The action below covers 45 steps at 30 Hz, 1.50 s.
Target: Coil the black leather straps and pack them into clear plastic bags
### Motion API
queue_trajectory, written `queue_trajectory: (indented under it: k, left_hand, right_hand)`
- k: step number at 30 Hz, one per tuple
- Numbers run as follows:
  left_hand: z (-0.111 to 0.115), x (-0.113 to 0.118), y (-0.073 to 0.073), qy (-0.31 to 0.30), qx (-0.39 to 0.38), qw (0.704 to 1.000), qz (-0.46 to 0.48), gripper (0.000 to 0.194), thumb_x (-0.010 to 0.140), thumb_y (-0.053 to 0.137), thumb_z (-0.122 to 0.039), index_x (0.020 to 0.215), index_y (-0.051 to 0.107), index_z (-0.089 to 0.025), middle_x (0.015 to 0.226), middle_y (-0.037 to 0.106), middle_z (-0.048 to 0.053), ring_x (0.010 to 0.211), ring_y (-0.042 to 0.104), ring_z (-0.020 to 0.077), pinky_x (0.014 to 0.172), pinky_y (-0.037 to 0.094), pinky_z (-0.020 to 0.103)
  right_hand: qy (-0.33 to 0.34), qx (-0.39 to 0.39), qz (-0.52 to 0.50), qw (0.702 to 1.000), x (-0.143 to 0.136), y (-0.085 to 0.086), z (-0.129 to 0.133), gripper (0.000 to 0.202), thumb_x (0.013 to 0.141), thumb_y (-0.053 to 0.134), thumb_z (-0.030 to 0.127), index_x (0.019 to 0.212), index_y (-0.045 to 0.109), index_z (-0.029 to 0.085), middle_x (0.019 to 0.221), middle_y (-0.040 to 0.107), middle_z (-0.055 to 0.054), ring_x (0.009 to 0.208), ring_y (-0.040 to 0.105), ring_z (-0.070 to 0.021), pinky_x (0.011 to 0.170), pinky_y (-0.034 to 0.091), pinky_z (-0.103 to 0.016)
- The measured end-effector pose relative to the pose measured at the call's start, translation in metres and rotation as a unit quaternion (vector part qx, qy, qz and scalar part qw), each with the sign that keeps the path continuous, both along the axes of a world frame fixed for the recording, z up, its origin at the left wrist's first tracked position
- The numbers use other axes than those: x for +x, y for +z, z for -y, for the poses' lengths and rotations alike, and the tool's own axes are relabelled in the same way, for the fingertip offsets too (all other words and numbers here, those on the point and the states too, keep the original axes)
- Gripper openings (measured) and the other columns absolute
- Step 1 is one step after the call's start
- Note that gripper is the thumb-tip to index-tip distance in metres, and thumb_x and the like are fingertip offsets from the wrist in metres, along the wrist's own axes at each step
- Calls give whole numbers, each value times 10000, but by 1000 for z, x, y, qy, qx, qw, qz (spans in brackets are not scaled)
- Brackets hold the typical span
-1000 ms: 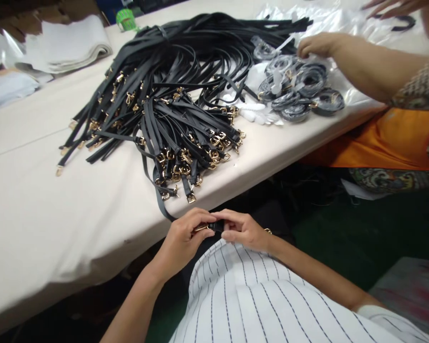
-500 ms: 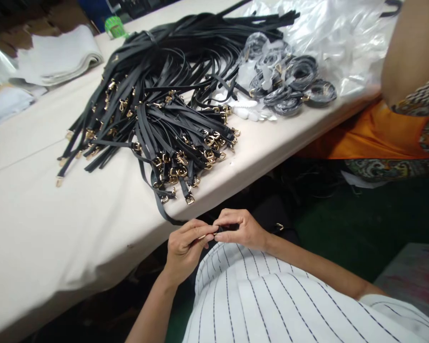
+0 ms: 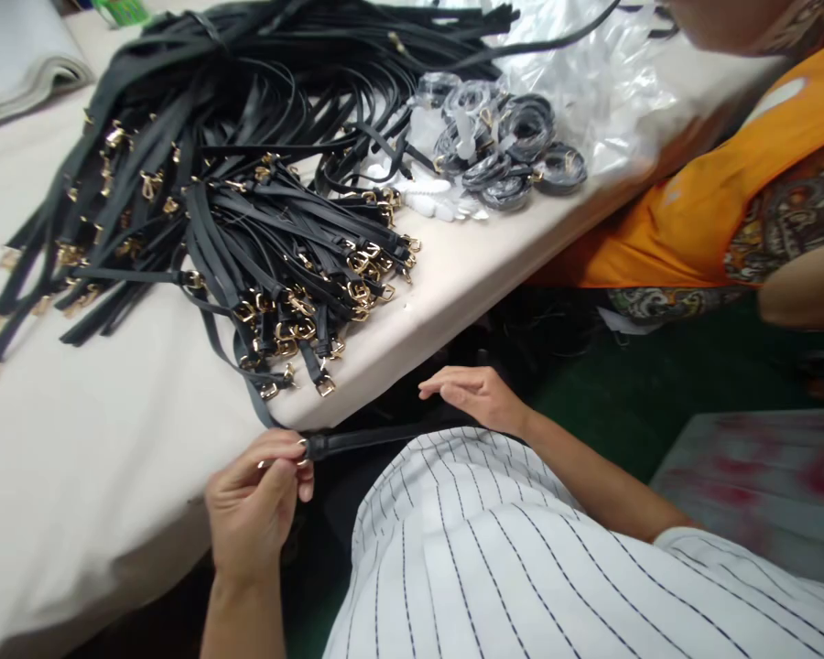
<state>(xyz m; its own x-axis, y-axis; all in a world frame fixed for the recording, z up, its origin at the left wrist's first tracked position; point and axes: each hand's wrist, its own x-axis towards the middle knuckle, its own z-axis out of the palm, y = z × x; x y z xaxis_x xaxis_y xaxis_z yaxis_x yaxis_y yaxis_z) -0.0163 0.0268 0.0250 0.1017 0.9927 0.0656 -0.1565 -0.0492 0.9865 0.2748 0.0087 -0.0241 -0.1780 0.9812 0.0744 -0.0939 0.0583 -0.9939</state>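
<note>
My left hand pinches the gold buckle end of a black strap just off the table's front edge. The strap stretches from there to the right, over my lap and under my right hand. Its far end is hidden. My right hand hovers above the strap with the fingers extended, nothing in them. On the table behind lies a big heap of black straps with gold buckles. Coiled straps in clear wrap sit to the right of the heap.
The pale covered table runs diagonally, its edge close to my left hand. Clear plastic bags lie at the back right. A person in an orange garment is at the right. Folded white cloth is at the back left.
My hands, earlier together at the buckle, are now apart. The left has moved left with the buckle end, and the right has let go and opened. The view has shifted right.
</note>
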Motion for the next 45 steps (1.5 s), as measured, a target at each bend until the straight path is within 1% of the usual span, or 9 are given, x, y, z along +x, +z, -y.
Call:
queue_trajectory:
  k: [8,12,16,19,22,26,31,41,45]
  left_hand:
    - [-2,-33,4,27,4,999,-39,37,727,746,-168,759,730,-178,789,646,37,529,579,114,311,427,166]
    - [2,-42,1,51,-10,997,-64,44,714,761,-185,732,723,-197,778,643,29,517,561,109,306,404,170]
    - [3,-53,2,62,-8,992,-106,7,762,728,-228,760,724,-232,786,634,13,516,546,116,328,386,202]
    - [5,-58,7,68,69,936,-338,64,790,708,-324,817,733,-271,853,645,10,680,593,183,608,537,338]
    - [12,-41,9,14,173,848,-500,130,802,691,-375,825,732,-254,1045,659,57,1011,590,291,999,431,485]
    - [24,20,-10,-185,95,890,-405,251,845,674,-307,1089,657,-250,1189,649,76,1152,574,275,1033,432,433]
    - [28,82,-34,-265,-8,921,-286,286,889,629,-348,1146,658,-225,1156,685,80,1091,623,248,957,483,378]
    - [45,95,-35,-232,-139,943,-193,271,793,743,-368,1040,732,-254,1029,742,39,950,688,225,845,552,324]
    - [42,91,-31,-254,-48,923,-284,169,824,707,-336,973,741,-265,953,753,13,860,694,199,752,543,286]
  right_hand:
    - [-224,-50,-95,969,64,-49,6,375,818,692,463,1099,705,215,1245,625,-91,1166,568,-234,982,477,-362]
    - [14,-141,-39,989,62,-70,19,836,660,832,428,1399,483,251,1407,529,-110,1323,464,-262,1130,338,-454]
    - [200,-211,40,956,34,-80,29,613,756,754,375,1316,584,195,1149,689,-78,1028,632,-193,931,491,-338]
    - [161,-241,60,955,22,-75,31,490,778,725,386,1211,669,164,869,713,-28,636,568,-96,596,459,-217]
    - [126,-262,33,956,19,-61,31,513,738,764,380,1201,680,175,702,663,14,507,444,-55,482,350,-189]
    - [130,-207,-16,970,9,-35,30,509,714,796,342,1187,689,189,870,689,-18,716,567,-108,632,450,-214]
    - [166,-168,-18,972,1,-10,30,819,791,740,270,1493,317,263,796,625,41,630,533,-72,612,438,-193]
    - [195,-192,-166,947,10,-11,32,778,739,750,160,1390,334,241,1071,555,-50,831,588,-109,721,505,-245]
    - [168,-261,-173,935,4,-13,36,660,708,805,214,1293,499,198,991,577,-33,787,581,-100,694,496,-228]
